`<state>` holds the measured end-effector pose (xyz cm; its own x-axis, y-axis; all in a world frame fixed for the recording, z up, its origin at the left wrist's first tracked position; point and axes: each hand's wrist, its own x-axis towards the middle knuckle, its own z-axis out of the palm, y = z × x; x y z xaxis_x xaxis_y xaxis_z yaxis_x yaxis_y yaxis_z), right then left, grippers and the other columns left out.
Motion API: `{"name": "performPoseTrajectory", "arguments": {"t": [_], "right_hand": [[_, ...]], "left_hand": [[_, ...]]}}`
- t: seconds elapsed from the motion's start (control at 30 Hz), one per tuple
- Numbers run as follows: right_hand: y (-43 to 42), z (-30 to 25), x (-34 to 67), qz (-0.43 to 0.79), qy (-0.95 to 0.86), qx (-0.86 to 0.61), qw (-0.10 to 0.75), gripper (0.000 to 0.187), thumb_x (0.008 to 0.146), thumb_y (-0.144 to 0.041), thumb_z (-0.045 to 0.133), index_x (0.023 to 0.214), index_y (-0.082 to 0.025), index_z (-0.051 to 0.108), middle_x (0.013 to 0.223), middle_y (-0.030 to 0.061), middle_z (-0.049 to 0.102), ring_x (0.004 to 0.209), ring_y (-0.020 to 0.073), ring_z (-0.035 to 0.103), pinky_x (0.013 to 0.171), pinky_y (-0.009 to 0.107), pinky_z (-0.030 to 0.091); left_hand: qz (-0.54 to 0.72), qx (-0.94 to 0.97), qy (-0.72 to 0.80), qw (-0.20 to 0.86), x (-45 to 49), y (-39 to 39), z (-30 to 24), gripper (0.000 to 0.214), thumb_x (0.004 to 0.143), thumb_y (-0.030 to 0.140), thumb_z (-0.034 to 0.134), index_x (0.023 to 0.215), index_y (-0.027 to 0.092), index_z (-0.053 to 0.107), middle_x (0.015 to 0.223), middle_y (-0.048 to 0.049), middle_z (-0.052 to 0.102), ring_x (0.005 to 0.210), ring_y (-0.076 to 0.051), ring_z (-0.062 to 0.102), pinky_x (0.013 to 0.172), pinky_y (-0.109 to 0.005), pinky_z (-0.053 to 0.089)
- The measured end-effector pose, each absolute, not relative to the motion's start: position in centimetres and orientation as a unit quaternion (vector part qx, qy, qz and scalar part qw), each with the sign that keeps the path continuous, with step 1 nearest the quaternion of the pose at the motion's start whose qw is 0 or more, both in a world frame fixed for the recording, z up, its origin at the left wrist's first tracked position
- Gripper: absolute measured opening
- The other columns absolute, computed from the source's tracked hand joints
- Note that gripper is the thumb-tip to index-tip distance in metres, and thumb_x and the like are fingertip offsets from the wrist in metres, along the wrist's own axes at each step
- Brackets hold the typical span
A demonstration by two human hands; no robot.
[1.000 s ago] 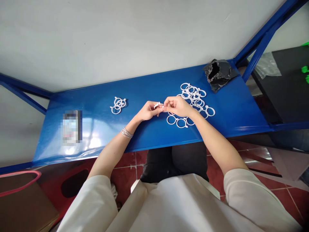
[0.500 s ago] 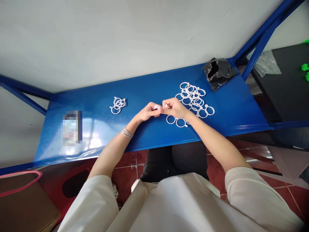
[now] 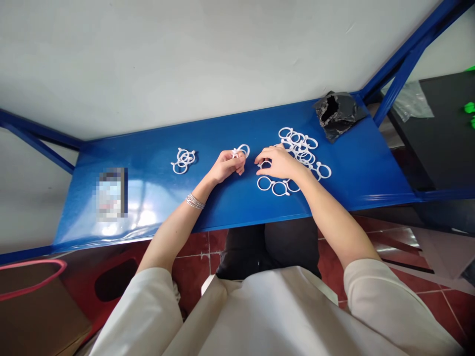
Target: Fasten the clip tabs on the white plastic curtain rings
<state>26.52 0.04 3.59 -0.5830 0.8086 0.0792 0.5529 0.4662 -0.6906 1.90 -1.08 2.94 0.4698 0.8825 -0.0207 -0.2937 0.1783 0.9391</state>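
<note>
My left hand [image 3: 227, 166] is closed on a white ring [image 3: 244, 150] with small knobs; the loop sticks out past the fingertips and the fingers partly hide the rest. To its right, my right hand [image 3: 278, 162] is held low over the table with thumb and fingers apart. A white ring [image 3: 264, 164] shows in the gap between them; whether the fingertips touch it I cannot tell. Around and beyond this hand lies a spread of overlapping white rings [image 3: 305, 157], some covered by the hand. A small cluster of white rings [image 3: 184, 158] lies left of my left hand.
The blue table [image 3: 222, 210] stands against a pale wall. A torn black plastic bag [image 3: 336, 116] sits at its back right corner. At the left end lies a pixelated flat object [image 3: 111, 195]. Blue frame bars [image 3: 399, 81] rise at the right, beside a dark surface [image 3: 447, 128].
My hands were together on white plastic pieces. Now they are apart: the right has let go and moved right over the rings, while the left keeps a white ring.
</note>
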Motion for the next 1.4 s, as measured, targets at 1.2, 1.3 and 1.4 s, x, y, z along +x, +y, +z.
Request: {"name": "performPoseTrajectory", "arguments": {"t": [1.2, 1.3, 1.4], "right_hand": [[-0.5, 4.0, 24.1, 0.604, -0.521, -0.414, 0.438, 0.056, 0.068, -0.063, 0.107, 0.086, -0.019, 0.078, 0.07, 0.0008, 0.072, 0.052, 0.0129, 0.064, 0.046, 0.028, 0.058], [-0.5, 4.1, 24.0, 0.61, -0.511, -0.43, 0.426, 0.052, 0.069, -0.058, 0.108, 0.085, -0.018, 0.078, 0.067, 0.0002, 0.071, 0.051, 0.0124, 0.063, 0.046, 0.028, 0.059], [-0.5, 4.2, 24.0, 0.617, -0.501, -0.427, 0.431, 0.055, 0.067, -0.06, 0.109, 0.083, -0.018, 0.078, 0.066, -0.0004, 0.07, 0.05, 0.0118, 0.063, 0.045, 0.027, 0.059]], "left_hand": [[0.348, 0.647, 0.283, 0.616, 1.6, -1.6, 1.8, 0.047, 0.102, 0.063, 0.08, 0.108, 0.023, 0.057, 0.065, 0.008, 0.056, 0.051, -0.009, 0.056, 0.055, -0.023, 0.051], [0.351, 0.638, 0.278, 0.626, 1.5, -1.5, 1.8, 0.051, 0.097, 0.063, 0.085, 0.104, 0.023, 0.054, 0.068, 0.0074, 0.057, 0.053, -0.01, 0.059, 0.054, -0.023, 0.051], [0.357, 0.636, 0.282, 0.624, 1.5, -1.4, 1.8, 0.052, 0.097, 0.065, 0.085, 0.098, 0.023, 0.053, 0.069, 0.0066, 0.058, 0.054, -0.01, 0.06, 0.056, -0.024, 0.054]]}}
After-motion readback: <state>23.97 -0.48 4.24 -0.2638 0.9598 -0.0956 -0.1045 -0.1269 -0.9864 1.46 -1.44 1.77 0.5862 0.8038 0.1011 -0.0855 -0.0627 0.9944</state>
